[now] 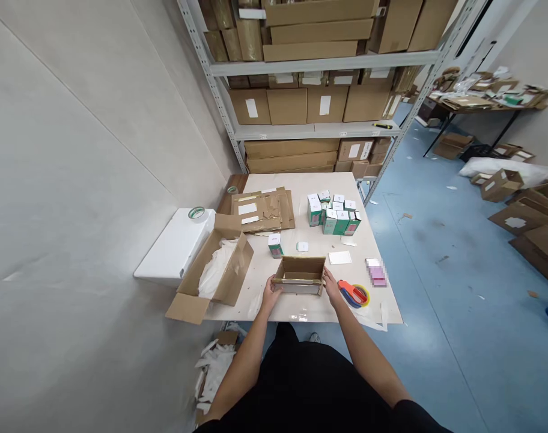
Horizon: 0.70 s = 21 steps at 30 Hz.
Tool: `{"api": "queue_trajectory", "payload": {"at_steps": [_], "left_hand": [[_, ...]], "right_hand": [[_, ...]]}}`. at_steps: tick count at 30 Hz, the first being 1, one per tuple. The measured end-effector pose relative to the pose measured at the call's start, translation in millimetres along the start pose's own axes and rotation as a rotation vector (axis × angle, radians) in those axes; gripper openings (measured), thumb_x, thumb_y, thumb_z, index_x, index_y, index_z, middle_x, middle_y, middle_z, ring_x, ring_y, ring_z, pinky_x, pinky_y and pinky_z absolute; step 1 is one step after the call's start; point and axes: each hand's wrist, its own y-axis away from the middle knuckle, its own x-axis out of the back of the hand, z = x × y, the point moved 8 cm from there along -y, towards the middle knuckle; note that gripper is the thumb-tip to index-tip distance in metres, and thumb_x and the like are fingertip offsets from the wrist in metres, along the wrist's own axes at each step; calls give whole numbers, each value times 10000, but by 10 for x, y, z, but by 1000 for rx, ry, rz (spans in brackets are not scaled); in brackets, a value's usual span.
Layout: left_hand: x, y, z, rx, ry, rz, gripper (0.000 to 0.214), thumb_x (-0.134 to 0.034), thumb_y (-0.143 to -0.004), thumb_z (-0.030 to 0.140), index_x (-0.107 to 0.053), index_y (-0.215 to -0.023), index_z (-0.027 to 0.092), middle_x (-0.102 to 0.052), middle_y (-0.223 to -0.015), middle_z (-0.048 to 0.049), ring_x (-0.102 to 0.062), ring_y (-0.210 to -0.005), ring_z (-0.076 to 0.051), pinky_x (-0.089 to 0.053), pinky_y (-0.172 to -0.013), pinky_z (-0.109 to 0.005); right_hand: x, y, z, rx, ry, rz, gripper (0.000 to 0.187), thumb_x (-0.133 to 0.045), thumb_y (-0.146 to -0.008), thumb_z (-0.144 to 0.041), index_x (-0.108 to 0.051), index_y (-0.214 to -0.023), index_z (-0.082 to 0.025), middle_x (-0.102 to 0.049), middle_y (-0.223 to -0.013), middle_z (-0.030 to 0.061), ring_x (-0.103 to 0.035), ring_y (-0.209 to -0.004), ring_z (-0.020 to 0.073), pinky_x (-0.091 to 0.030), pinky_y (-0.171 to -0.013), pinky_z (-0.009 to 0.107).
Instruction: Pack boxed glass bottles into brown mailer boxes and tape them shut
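A small open cardboard box [300, 273] stands near the front edge of a white table [386, 300]. My left hand [271, 293] grips its left end and my right hand [331, 285] grips its right end, fingers curled on the walls. Just behind the box stands one small green and white carton [274, 245], with a tiny white piece [302, 246] and a white card [339, 257] lying close by. A group of several green and white cartons [331, 211] stands farther back on the table.
A tape dispenser [354, 294] lies right of my right hand. A large open carton with white packing [217, 270] overhangs the table's left side. Flattened cardboard [262, 211] lies at the back left. Shelves of brown boxes [310, 102] stand behind; cartons litter the blue floor [436, 252].
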Motion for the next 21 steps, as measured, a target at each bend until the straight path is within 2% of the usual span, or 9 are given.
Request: {"api": "queue_trajectory", "payload": {"at_steps": [3, 5, 8, 14, 21], "left_hand": [[-74, 3, -76, -22, 66, -55, 889, -734, -698, 206, -457, -1541, 270, -494, -1595, -105, -466, -1470, -306, -386, -1202, -436], [-118, -12, -83, -34, 84, -74, 938, -731, -702, 208, -411, -1580, 285, -426, -1647, -96, -431, -1496, -311, -366, -1216, -438], [-175, -56, -107, -14, 78, -105, 955, -727, -712, 214, -385, -1601, 289, -416, -1656, -88, -414, -1511, -304, -326, -1243, -444], [-180, -125, -144, -21, -5, -132, 770, -748, -729, 266, -570, -1477, 222, -379, -1676, -101, -335, -1555, -315, -282, -1266, -427], [-152, -89, -142, -10, 7, -138, 661, -762, -804, 395, -624, -1427, 222, -484, -1611, -102, -378, -1534, -294, -275, -1267, -416]], "right_hand": [[-9, 46, 2, -113, -175, -24, 634, -622, -857, -571, -603, -1455, -363, -592, -1514, 28, -543, -1375, 296, -468, -1098, 445], [-3, 58, -42, -116, -202, -29, 626, -625, -855, -618, -624, -1425, -360, -596, -1507, 31, -543, -1370, 299, -465, -1099, 451], [21, 67, -53, -128, -179, -42, 599, -612, -859, -667, -655, -1369, -356, -612, -1481, 36, -539, -1371, 294, -468, -1091, 449], [86, 93, -45, -153, -164, -79, 539, -604, -872, -652, -652, -1315, -349, -629, -1445, 39, -574, -1324, 284, -493, -1040, 420], [159, 62, -70, -157, -59, -21, 472, -662, -821, -661, -664, -1131, -305, -694, -1262, 48, -624, -1166, 262, -527, -919, 357]]}}
